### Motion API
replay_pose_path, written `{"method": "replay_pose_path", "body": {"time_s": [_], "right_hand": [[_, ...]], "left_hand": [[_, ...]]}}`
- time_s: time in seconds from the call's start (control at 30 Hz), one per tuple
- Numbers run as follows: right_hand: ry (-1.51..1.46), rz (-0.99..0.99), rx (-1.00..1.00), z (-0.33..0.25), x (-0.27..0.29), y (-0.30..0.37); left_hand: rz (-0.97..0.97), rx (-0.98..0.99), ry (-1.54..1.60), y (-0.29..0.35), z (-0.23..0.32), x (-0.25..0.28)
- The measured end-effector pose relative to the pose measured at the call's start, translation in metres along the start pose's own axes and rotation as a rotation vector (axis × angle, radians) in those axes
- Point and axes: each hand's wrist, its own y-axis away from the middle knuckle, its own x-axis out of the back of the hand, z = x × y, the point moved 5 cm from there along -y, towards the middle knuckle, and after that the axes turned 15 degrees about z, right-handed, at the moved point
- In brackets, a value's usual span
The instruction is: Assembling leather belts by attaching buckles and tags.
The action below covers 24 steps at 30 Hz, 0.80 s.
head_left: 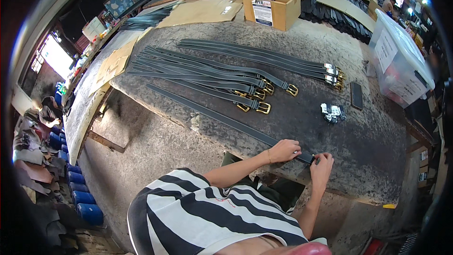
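Observation:
A dark grey belt (212, 114) with pale edge stitching lies slantwise along the table's near edge. My left hand (284, 150) is closed on it close to its right end, fingers bent over the strap. At that end, my right hand (322, 166) pinches the belt; the fingers hide most of the end. Beyond my hands, a loose fan of similar belts (203, 79) has gold buckles pointing right. Farther back lies a neater bundle of belts (255, 55) with white tags by the buckles. A small heap of black-and-white tags (333, 112) sits beyond my right hand.
A dark phone-like slab (356, 95) lies near the tags on the worn table (363, 160). A lidded clear plastic bin (398, 61) stands at right, an open cardboard box (288, 14) at the back. Blue drums (89, 213) and another person (49, 113) are at far left.

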Motion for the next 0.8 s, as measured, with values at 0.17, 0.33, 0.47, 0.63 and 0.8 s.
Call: {"method": "replay_pose_path", "body": {"time_s": [0.17,0.33,0.47,0.63,0.8], "right_hand": [[-0.071,0.228,0.146,0.005,-0.001,0.006],[-0.064,0.32,0.115,0.001,-0.001,0.004],[-0.104,0.335,-0.084,0.022,0.016,0.022],[-0.024,0.415,-0.334,0.067,0.037,0.052],[-0.065,0.256,-0.226,0.065,0.033,0.051]], "left_hand": [[0.014,-0.049,0.101,-0.009,0.01,-0.013],[0.045,-0.01,0.072,-0.014,0.01,-0.012],[0.016,-0.04,0.05,-0.018,0.02,-0.023],[0.009,-0.052,0.069,-0.014,0.03,-0.036],[0.037,-0.021,0.078,-0.012,0.031,-0.04]]}}
